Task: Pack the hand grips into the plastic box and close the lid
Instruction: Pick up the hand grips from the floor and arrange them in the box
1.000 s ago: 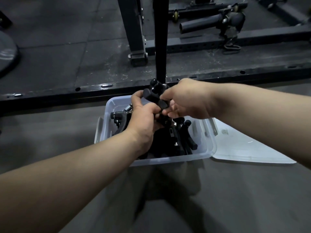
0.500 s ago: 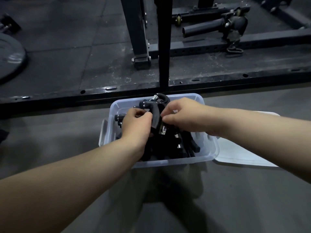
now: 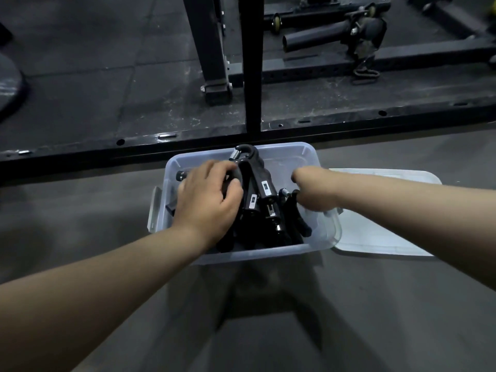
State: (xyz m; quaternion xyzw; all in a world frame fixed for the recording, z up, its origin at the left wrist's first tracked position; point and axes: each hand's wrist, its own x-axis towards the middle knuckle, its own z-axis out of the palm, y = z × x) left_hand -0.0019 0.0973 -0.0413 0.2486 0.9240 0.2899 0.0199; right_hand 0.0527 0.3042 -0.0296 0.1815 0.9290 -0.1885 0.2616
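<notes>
Head view: clear plastic box [image 3: 326, 238] sits on grey floor [image 3: 268, 318], just in front of a black rack rail [image 3: 188, 140]. Box holds a pile of black hand grips [image 3: 264, 210], one standing up with its spring end near the far wall. Left hand [image 3: 208, 200] is over the left side of the pile, fingers curled around a grip handle. Right hand [image 3: 312, 190] is inside the box's right side, fingers hidden, cannot tell whether it holds anything. Lid [image 3: 375, 234] lies flat on the floor, touching the box's right edge, box not yet closed.
</notes>
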